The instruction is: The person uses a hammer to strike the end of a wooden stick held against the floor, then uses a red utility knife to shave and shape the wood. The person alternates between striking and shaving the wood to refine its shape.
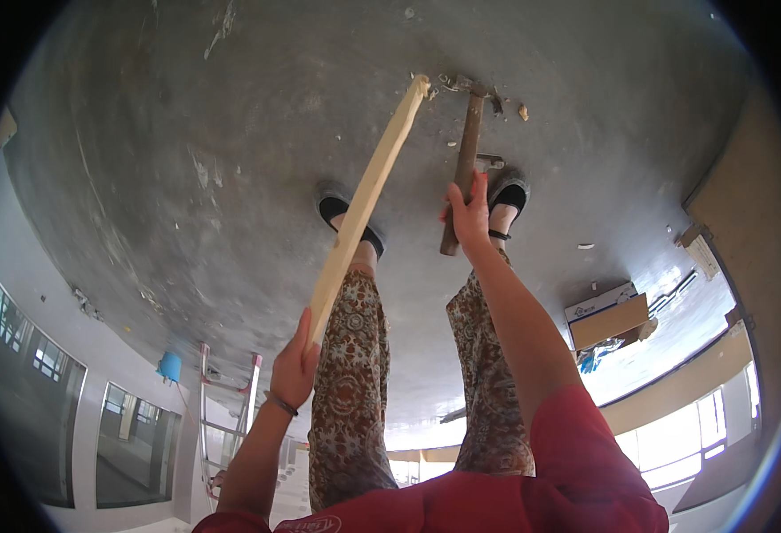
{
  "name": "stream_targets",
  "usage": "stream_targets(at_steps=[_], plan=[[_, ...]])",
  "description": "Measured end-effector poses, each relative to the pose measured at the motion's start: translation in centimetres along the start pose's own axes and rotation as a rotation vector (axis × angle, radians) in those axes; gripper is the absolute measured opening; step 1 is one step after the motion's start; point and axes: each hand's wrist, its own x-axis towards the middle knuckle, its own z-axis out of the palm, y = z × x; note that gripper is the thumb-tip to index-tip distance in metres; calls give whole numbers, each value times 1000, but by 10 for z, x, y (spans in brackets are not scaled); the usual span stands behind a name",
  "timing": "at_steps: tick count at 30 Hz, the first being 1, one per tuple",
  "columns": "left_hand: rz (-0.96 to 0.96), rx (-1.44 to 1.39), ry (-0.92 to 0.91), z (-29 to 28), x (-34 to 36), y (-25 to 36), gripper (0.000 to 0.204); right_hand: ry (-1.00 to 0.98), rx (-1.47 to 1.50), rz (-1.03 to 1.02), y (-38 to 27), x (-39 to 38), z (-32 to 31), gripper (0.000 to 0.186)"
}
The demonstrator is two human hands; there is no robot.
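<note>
My left hand (294, 366) is closed round the lower end of a long pale wooden strip (368, 197). The strip slants up and to the right, and its far end looks rough and chipped. In my right hand (471, 216) is a hammer (469, 133), gripped low on its brown wooden handle. The hammer's head is at the far end, beside the strip's tip and apart from it. Whether the head touches the floor I cannot tell. A small metal piece (491, 162) shows between the handle and my right shoe, partly hidden.
Wood chips (523, 112) lie on the grey floor (257, 133) by the hammer head. My shoes (510, 194) stand either side of the strip and hammer. An open cardboard box (610, 322) lies at right. A ladder (227, 391) and a blue bucket (169, 366) are at left.
</note>
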Motion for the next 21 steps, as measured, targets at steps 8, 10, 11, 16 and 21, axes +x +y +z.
stream_targets(at_steps=[8, 10, 11, 16, 21], plan=[[49, 171, -70, -10, -40, -14, 65, 169, -364, -264, -58, 37, 17, 43], [24, 203, -102, -13, -43, -14, 65, 102, -389, -156, -80, 39, 25, 42], [9, 218, -115, -14, -44, -14, 65, 65, -401, -103, -84, 41, 27, 42], [71, 240, -82, -17, -45, -16, 65, 14, -324, -196, -80, 59, 22, 32], [66, 62, -138, -15, -44, -19, 64, -41, -577, -459, -98, 63, 7, 22]])
